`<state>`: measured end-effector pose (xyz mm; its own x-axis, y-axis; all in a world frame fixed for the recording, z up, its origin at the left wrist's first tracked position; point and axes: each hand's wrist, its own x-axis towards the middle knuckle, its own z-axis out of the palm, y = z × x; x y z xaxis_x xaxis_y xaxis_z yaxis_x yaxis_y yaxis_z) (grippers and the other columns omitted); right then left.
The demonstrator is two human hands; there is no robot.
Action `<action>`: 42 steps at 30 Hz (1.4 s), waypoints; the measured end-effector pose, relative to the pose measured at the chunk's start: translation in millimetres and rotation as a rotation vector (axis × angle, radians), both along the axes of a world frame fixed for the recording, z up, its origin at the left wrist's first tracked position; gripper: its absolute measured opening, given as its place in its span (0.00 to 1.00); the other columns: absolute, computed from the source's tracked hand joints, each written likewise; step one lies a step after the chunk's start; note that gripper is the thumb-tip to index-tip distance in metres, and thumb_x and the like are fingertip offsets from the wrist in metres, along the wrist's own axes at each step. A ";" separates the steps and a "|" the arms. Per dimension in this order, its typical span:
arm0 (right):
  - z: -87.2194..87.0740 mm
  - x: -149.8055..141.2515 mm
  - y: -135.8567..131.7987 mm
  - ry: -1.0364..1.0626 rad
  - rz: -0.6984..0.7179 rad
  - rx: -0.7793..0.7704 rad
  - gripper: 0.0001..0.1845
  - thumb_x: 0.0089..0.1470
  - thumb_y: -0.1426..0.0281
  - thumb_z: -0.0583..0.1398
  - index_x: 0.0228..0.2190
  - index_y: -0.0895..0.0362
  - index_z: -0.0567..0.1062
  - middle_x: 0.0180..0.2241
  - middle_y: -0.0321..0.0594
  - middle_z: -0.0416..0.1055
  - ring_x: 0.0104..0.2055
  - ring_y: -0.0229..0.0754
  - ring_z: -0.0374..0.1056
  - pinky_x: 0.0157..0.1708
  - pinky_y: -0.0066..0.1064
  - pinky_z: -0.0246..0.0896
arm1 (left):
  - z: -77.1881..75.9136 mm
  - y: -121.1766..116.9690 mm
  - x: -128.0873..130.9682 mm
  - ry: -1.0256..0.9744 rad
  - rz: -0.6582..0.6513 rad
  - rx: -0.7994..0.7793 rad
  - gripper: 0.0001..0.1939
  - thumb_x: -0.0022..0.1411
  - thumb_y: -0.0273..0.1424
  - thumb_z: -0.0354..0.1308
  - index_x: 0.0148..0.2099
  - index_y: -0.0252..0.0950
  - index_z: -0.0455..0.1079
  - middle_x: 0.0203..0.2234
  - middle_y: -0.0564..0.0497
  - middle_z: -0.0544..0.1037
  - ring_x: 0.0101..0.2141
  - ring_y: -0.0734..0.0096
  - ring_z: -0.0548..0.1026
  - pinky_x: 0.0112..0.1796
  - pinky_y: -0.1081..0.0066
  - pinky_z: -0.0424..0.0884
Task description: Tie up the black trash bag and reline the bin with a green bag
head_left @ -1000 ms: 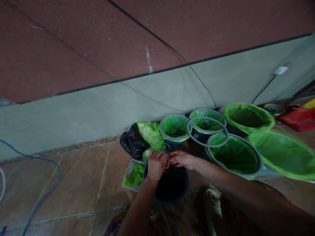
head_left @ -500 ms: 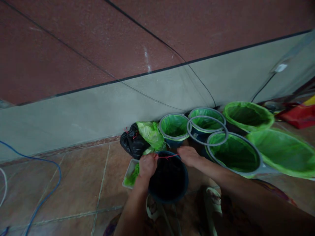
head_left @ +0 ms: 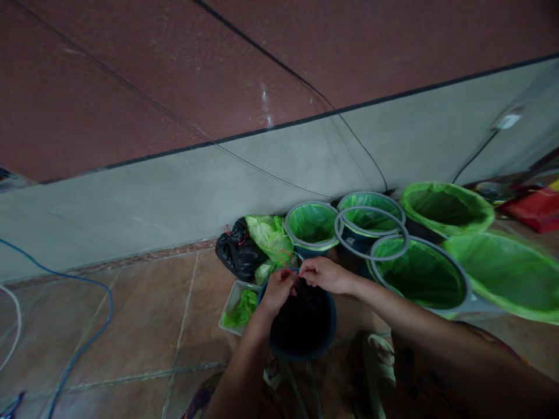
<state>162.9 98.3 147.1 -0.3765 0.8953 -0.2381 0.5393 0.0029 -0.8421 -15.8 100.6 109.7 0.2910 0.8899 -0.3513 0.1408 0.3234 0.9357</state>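
My left hand [head_left: 278, 288] and my right hand [head_left: 322, 274] meet over the far rim of a dark blue bucket [head_left: 305, 344] with a black bag inside. Both pinch a thin red string [head_left: 297, 278] between their fingertips. The bucket stands on the tiled floor just in front of me. A knotted black bag [head_left: 237, 254] and a crumpled green bag [head_left: 268, 237] lie just beyond the hands.
A white tray [head_left: 230, 302] of green strips sits left of the bucket. Several buckets lined with green bags [head_left: 311, 224] stand to the right along the wall, a loose grey ring [head_left: 371, 233] lying on them. A blue hose [head_left: 89, 334] curves over the floor at left. Red items [head_left: 530, 209] lie far right.
Half a second ago my hands were apart with the red string stretched taut between them. They have come back together above the bucket's far rim.
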 end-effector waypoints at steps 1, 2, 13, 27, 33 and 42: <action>-1.8 -0.4 0.8 0.055 -0.013 -0.001 0.09 0.55 0.70 0.55 0.31 0.59 0.75 0.23 0.35 0.72 0.24 0.35 0.67 0.25 0.24 0.59 | -0.5 0.2 -0.3 0.003 -0.036 0.012 0.07 0.53 0.34 0.60 0.31 0.34 0.70 0.21 0.56 0.72 0.21 0.78 0.68 0.26 0.75 0.64; -3.1 -1.1 1.4 0.114 -0.027 -0.015 0.08 0.54 0.70 0.56 0.30 0.59 0.75 0.23 0.35 0.72 0.25 0.35 0.67 0.26 0.24 0.60 | -0.4 0.4 -1.0 0.007 -0.085 0.027 0.06 0.51 0.30 0.60 0.33 0.34 0.71 0.23 0.55 0.74 0.23 0.77 0.70 0.28 0.75 0.65; -7.4 -12.0 0.2 0.351 -0.310 -0.260 0.18 0.54 0.76 0.53 0.47 0.55 0.69 0.45 0.41 0.74 0.23 0.29 0.68 0.22 0.21 0.61 | -6.6 0.1 -2.0 0.179 -0.212 0.267 0.09 0.63 0.34 0.52 0.35 0.36 0.71 0.23 0.55 0.73 0.23 0.75 0.69 0.28 0.73 0.66; -4.0 -2.2 1.6 -0.246 -0.078 0.136 0.10 0.55 0.72 0.58 0.31 0.58 0.81 0.29 0.39 0.78 0.32 0.39 0.71 0.32 0.27 0.58 | -2.3 -2.1 -1.2 -0.096 0.079 -0.155 0.06 0.52 0.30 0.62 0.31 0.35 0.67 0.25 0.52 0.78 0.21 0.77 0.73 0.26 0.74 0.69; -1.8 -2.2 -4.0 -0.217 0.069 -0.062 0.08 0.51 0.73 0.60 0.29 0.59 0.81 0.24 0.36 0.75 0.26 0.36 0.68 0.26 0.25 0.56 | -2.5 -1.7 -6.1 -0.147 0.124 -0.156 0.08 0.43 0.29 0.66 0.28 0.33 0.70 0.19 0.56 0.73 0.22 0.78 0.70 0.29 0.75 0.66; -6.8 -3.7 -0.8 -0.437 0.051 0.054 0.13 0.54 0.73 0.59 0.39 0.58 0.82 0.41 0.45 0.80 0.45 0.46 0.74 0.43 0.31 0.63 | -1.5 0.9 -7.8 0.391 -0.153 0.427 0.07 0.54 0.22 0.56 0.30 0.38 0.72 0.25 0.54 0.76 0.29 0.71 0.73 0.36 0.70 0.69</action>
